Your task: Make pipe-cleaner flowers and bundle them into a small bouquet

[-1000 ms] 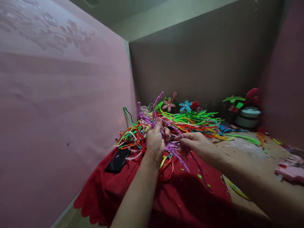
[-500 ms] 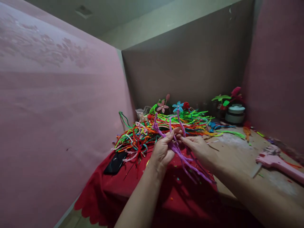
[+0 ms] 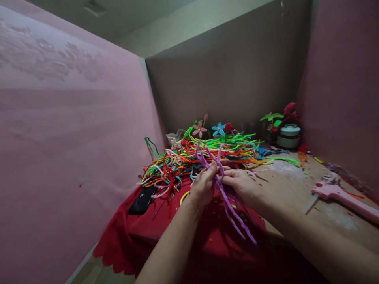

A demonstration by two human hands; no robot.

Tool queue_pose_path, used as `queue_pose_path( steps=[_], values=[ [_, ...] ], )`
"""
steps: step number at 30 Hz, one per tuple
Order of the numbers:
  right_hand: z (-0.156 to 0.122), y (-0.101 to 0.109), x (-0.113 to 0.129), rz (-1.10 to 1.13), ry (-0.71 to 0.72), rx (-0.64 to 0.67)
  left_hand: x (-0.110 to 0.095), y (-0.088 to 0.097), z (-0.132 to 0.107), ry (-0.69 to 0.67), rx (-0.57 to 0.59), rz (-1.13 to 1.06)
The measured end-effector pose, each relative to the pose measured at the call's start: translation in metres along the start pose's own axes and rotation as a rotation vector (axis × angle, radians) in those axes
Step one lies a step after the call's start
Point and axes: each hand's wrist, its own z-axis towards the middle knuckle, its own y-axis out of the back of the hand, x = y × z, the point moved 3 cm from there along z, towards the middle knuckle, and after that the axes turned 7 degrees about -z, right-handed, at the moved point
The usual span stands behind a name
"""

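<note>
A bundle of purple pipe cleaners (image 3: 226,201) passes between my two hands above the red cloth. My left hand (image 3: 204,183) is closed around its middle, the thumb pressed along the strands. From the other side, the fingers of my right hand (image 3: 239,181) pinch the same bundle; their tips are partly hidden. Several purple ends fan out above the fingers, and longer ones hang down toward me. Just behind my hands lies a heap of many-coloured pipe cleaners (image 3: 168,167).
A black phone (image 3: 142,200) lies on the red cloth (image 3: 118,240) at left. A pink glue gun (image 3: 340,193) rests on the tan board at right. Pipe-cleaner flowers (image 3: 218,129) and a pale jar (image 3: 288,136) stand at the back. Pink walls rise on both sides.
The hanging purple strands have drawn together and point more steeply down. My right hand's fingers have come closer against the bundle. The view has shifted slightly.
</note>
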Motion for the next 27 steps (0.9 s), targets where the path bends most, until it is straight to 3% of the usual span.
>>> queue_pose_path(
  steps=[3, 7, 13, 18, 22, 27],
  values=[
    [-0.002, -0.003, 0.000, 0.092, -0.078, 0.068, 0.010, -0.002, 0.001, 0.124, 0.146, 0.053],
    [-0.008, -0.011, 0.005, 0.105, -0.171, 0.128, 0.016, 0.000, -0.004, 0.175, 0.241, 0.150],
    [-0.007, -0.012, 0.001, 0.125, -0.158, 0.249, 0.006, -0.002, -0.006, 0.033, 0.116, 0.270],
    [-0.006, -0.006, -0.007, -0.169, -0.232, 0.302, 0.007, 0.003, 0.008, -0.208, -0.141, -0.098],
    [-0.001, 0.005, 0.003, -0.536, -0.151, 0.199, 0.014, 0.012, 0.017, -0.300, -0.291, -0.264],
    [0.011, 0.024, 0.008, -0.697, -0.220, 0.088, 0.011, 0.024, 0.025, -0.260, -0.379, -0.314]
  ],
)
